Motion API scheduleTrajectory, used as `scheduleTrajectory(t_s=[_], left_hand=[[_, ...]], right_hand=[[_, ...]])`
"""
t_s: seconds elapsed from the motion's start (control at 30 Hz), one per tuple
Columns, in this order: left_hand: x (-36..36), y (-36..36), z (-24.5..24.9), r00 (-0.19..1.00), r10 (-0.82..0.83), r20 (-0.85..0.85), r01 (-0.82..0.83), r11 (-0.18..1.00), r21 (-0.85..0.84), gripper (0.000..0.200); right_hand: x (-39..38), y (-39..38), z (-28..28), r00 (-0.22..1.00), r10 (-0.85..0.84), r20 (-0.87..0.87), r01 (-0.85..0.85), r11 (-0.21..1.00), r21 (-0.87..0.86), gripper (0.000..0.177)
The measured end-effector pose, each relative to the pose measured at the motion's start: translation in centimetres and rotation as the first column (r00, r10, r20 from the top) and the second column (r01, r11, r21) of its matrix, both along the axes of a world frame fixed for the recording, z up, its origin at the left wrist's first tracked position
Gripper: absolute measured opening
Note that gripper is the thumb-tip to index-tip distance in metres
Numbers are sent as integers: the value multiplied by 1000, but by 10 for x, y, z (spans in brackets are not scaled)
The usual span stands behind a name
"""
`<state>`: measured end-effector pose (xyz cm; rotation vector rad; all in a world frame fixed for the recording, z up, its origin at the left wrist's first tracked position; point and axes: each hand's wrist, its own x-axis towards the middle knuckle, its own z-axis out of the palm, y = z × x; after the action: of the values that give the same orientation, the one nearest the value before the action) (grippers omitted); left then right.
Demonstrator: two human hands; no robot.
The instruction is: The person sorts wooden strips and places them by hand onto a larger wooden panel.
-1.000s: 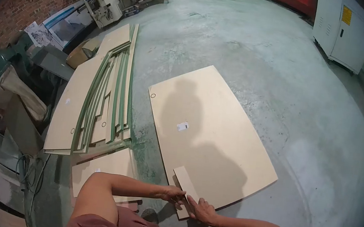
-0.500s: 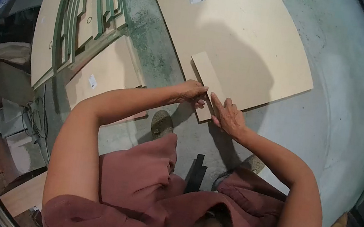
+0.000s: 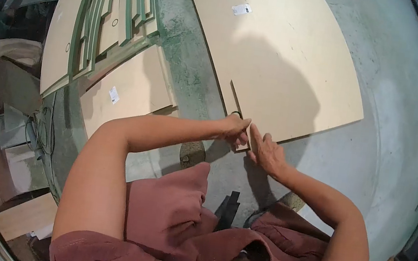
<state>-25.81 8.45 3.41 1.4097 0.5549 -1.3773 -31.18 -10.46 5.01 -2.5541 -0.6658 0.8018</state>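
Observation:
A narrow pale wooden strip (image 3: pixel 245 99) lies on the near corner of a large pale panel (image 3: pixel 283 45), its dark long edge showing. My left hand (image 3: pixel 235 127) is closed at the strip's near end, thumb on top and fingers curled under the edge. A small dark curved thing shows beside its knuckles; I cannot make out what it is. Just to the right, my right hand (image 3: pixel 270 157) rests against the strip with its index finger stretched out and the other fingers slightly bent. The two hands are almost touching, and they hide part of the strip.
To the left lie a smaller panel (image 3: pixel 124 90) with a white label and several curved green-edged pieces (image 3: pixel 95 15) on another board. Cables (image 3: pixel 42 135) hang near the left side. A black object (image 3: pixel 229 211) lies on the floor between my legs.
The view has shifted, so the panels appear lower and further right. My hands remain at the strip's near end. The strip's upper face shows less distinctly than before.

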Motion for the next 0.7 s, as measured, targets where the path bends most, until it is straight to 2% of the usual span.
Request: scheduleTrajectory(t_s=[0.07,0.1,0.13,0.4,0.47,0.53,0.63,0.67,0.7], left_hand=[[-9,2,-1,1000,-26,4,25,996,88,50],[-13,5,1,989,105,-109,-98,993,66,53],[-15,9,2,988,111,-107,-104,992,66,53],[9,38,-8,976,216,-42,-208,966,152,44],[22,47,-16,956,287,-53,-276,947,163,42],[43,54,-12,968,250,-34,-241,956,167,41],[70,60,-11,958,286,17,-283,938,199,38],[80,61,-12,944,328,46,-330,920,211,37],[91,61,-14,926,368,79,-376,900,220,37]], right_hand=[[-7,9,-2,1000,21,3,-21,1000,22,92],[-9,14,-2,999,50,-2,-50,999,18,93],[-10,20,-2,997,79,-9,-79,997,13,93],[28,54,-12,996,93,19,-92,995,-49,90],[43,59,-11,996,69,57,-68,998,-7,86],[58,64,-12,995,49,90,-50,999,12,85],[82,71,-22,985,8,172,-21,997,70,83],[90,74,-26,975,-14,224,-9,995,103,82],[103,77,-23,976,-6,215,-6,998,58,83]])
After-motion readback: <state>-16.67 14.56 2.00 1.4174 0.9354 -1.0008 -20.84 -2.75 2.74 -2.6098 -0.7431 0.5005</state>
